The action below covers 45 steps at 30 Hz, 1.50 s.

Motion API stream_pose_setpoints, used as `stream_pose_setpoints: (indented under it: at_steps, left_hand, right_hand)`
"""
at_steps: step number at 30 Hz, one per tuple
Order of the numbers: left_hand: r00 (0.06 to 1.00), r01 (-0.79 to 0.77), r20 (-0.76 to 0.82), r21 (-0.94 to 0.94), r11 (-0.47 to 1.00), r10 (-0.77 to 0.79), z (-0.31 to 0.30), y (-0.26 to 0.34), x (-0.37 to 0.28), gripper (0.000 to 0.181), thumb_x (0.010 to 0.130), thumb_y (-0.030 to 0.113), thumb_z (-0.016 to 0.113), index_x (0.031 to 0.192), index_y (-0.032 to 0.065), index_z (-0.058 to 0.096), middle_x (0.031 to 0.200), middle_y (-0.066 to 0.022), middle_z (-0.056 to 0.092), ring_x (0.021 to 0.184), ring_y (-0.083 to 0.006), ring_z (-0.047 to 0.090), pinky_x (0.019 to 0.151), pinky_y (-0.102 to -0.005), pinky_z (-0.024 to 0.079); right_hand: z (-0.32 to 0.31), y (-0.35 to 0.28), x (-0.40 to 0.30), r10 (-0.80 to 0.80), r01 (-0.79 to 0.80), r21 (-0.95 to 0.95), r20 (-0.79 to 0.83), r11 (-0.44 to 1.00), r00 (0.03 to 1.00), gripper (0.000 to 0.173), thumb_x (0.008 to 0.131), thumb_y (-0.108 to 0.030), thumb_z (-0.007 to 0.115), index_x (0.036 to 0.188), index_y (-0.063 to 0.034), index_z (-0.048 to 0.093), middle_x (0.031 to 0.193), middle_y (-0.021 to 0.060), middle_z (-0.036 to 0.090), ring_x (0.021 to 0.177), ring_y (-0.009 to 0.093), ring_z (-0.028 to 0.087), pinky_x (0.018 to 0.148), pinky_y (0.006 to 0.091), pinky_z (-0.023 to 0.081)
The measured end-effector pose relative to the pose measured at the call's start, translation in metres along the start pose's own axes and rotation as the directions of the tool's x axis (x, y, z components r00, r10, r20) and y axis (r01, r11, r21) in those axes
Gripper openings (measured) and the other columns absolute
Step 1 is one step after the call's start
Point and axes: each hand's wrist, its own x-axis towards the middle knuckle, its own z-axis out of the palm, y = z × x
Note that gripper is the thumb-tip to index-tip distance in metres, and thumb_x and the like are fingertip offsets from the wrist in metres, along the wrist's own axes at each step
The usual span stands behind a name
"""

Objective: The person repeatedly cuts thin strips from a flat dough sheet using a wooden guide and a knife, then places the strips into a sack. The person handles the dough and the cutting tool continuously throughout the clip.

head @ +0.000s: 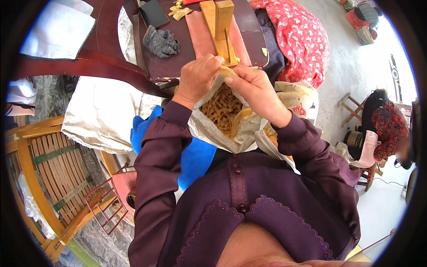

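Observation:
My left hand (201, 78) and my right hand (255, 90) meet over an open woven sack, each gripping a pale yellow strip of material (228, 71) between thumb and fingers. The sack (213, 123) holds many curled brown-yellow pieces (222, 108), and a longer pale yellow strip (242, 116) lies inside at its right. Just beyond my hands, a wooden stand with an upright block (224, 20) and a thin metal spike (227, 43) rests on a pink cloth (196, 31) on a dark red chair seat.
A crumpled grey glove or cloth (161, 41), a black flat box (154, 13) and yellow scraps (180, 12) lie on the seat (257, 36). Red patterned fabric (302, 40) hangs at its right. A slatted wooden chair (60, 167) stands at left; another person (388, 130) sits at far right.

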Motion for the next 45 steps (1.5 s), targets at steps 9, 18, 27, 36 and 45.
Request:
stream_pose_setpoints:
  at_steps: [9,18,27,36,45]
  left_hand:
    - [0.731,0.575,0.498,-0.818,0.029,-0.467,-0.001,-0.004,0.013,0.016,0.097,0.017,0.049,0.107,0.0053,0.054,0.071,0.0027,0.047,0.053,-0.0021,0.043,0.048,-0.0194,0.039]
    - [0.771,0.595,0.289,-0.646,0.478,-0.568,0.013,-0.02,0.027,0.018,0.093,0.019,0.056,0.094,0.0016,0.059,0.07,0.0036,0.053,0.062,-0.0032,0.041,0.054,-0.0205,0.036]
    - [0.768,0.631,0.262,-0.145,0.763,-0.585,0.03,-0.022,0.03,0.025,0.085,0.027,0.052,0.093,0.0048,0.063,0.082,-0.0179,0.064,0.079,-0.0351,0.063,0.066,-0.0432,0.048]
    - [0.975,0.221,-0.039,0.069,0.973,-0.218,0.007,0.013,-0.001,0.026,0.091,0.028,0.054,0.097,0.0049,0.065,0.086,-0.0096,0.066,0.073,-0.0294,0.063,0.066,-0.0377,0.05]
    - [0.501,0.544,0.779,-0.622,-0.563,-0.376,0.018,0.038,-0.027,0.033,0.098,0.032,0.046,0.105,0.0025,0.058,0.099,-0.0043,0.061,0.085,-0.0125,0.061,0.071,-0.0262,0.051]
  right_hand:
    - [-0.038,0.053,0.049,-0.029,0.007,-0.115,-0.196,0.993,0.98,0.024,0.088,-0.021,0.066,0.08,0.0018,0.064,0.061,-0.0049,0.05,0.058,0.002,0.042,0.052,0.0211,0.037]
    - [-0.045,0.048,0.07,-0.04,0.032,-0.043,-0.198,0.999,0.979,0.026,0.09,-0.02,0.059,0.077,0.0019,0.061,0.06,-0.0044,0.047,0.056,0.003,0.043,0.049,0.0225,0.037]
    - [-0.047,0.088,0.09,0.038,-0.124,-0.293,-0.282,0.948,0.959,0.026,0.084,-0.024,0.062,0.077,0.0015,0.064,0.061,0.0099,0.059,0.054,0.017,0.057,0.056,0.0319,0.046]
    - [-0.028,0.064,0.042,-0.191,0.067,-0.344,-0.34,0.937,0.921,0.02,0.091,-0.019,0.054,0.091,0.0006,0.057,0.071,0.0156,0.057,0.068,0.028,0.059,0.063,0.0369,0.046]
    - [0.014,0.044,-0.002,-0.627,0.562,-0.41,-0.029,0.718,0.779,0.02,0.08,-0.005,0.066,0.098,-0.0009,0.062,0.088,0.0145,0.06,0.083,0.032,0.059,0.072,0.0355,0.048]
